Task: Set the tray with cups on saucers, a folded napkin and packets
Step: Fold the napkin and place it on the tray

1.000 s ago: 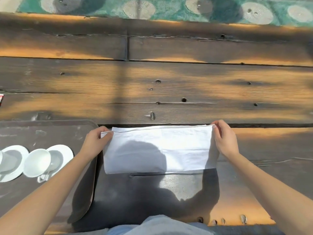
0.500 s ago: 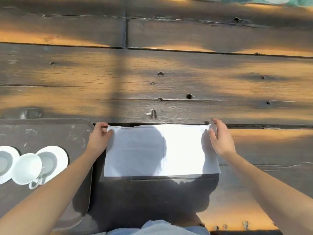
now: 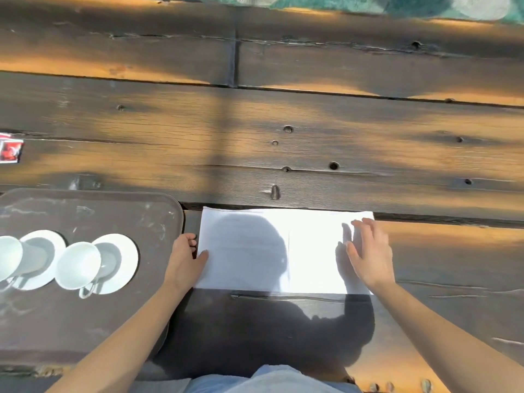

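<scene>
A white napkin (image 3: pixel 283 251), folded into a wide rectangle, lies flat on the wooden table in front of me. My left hand (image 3: pixel 185 259) grips its left edge, thumb on top and fingers curled beside the edge. My right hand (image 3: pixel 368 253) rests flat on the napkin's right end with fingers spread. To the left, on a dark brown tray (image 3: pixel 119 205), stand two white cups on saucers: one cup (image 3: pixel 78 265) on its saucer (image 3: pixel 124 259) nearer the napkin, the other cup (image 3: pixel 8 256) on a saucer (image 3: pixel 48 251) cut off by the frame's left edge. Red packets (image 3: pixel 10 150) lie on the table beyond the tray.
The table (image 3: pixel 312 143) is made of dark, weathered planks with gaps and nail holes. A green patterned floor (image 3: pixel 368 2) shows past its far edge. The tray's right rim sits just left of the napkin.
Both hands slid from the napkin's far corners toward its side edges. The right hand let go of its corner and now lies flat. The napkin settled flat on the table.
</scene>
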